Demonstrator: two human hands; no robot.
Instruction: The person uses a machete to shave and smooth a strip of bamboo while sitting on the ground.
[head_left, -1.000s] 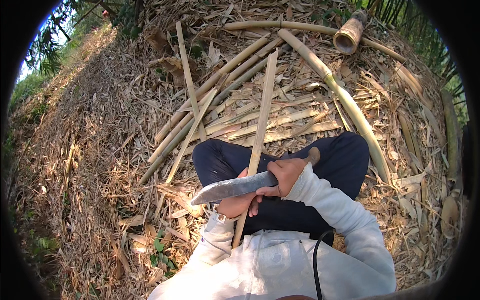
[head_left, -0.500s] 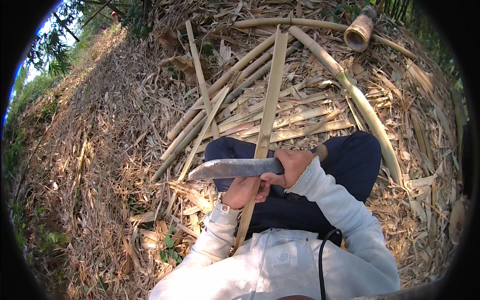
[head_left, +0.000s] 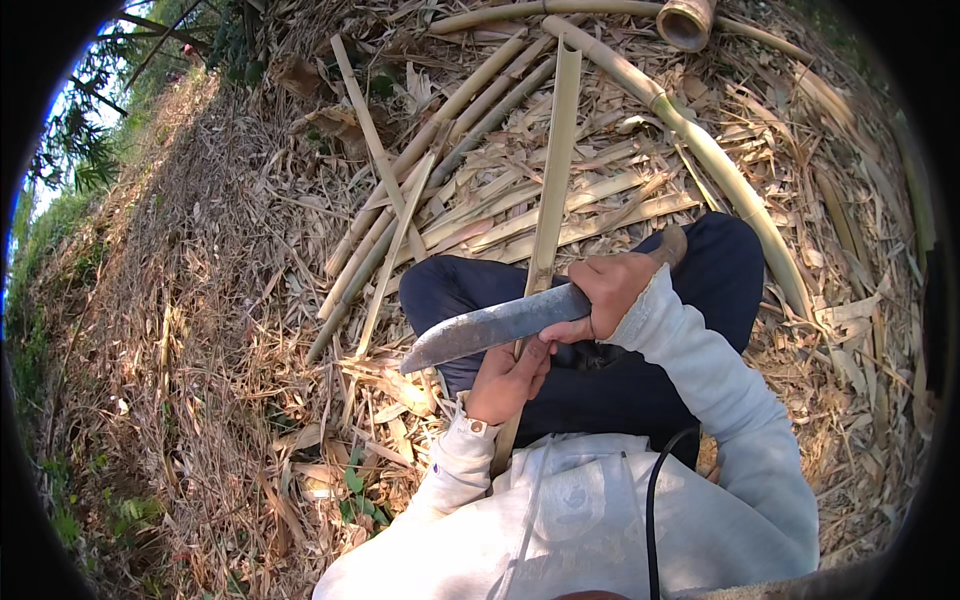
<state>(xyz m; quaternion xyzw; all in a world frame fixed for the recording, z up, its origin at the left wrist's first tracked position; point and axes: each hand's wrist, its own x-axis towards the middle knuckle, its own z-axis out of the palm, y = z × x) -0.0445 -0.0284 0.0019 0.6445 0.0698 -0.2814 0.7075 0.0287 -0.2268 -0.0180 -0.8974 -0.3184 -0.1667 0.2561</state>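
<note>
A: Right hand [head_left: 612,288], state of grip?

B: Closed. It is gripping the knife [head_left: 485,334] near the blade's root; the brown handle [head_left: 672,246] is jutting out behind the fist.

A: Left hand [head_left: 508,382]?

B: Its fingers are curling around the bamboo strip [head_left: 555,170], just below the blade.

A: Position of knife and strip?

B: The blade is lying crosswise over the strip, tip pointing left. Whether the edge is touching, I cannot tell. The strip is running from the sweatshirt [head_left: 585,520] out between the knees.

A: Surroundings?

B: The person is sitting in dark trousers [head_left: 590,405]. Beyond the knees, loose strips [head_left: 622,219] are lying flat. A thick pole [head_left: 716,160] is curving down the right side. At the top, a hollow tube [head_left: 686,24] is resting on dry leaves [head_left: 230,290].
</note>
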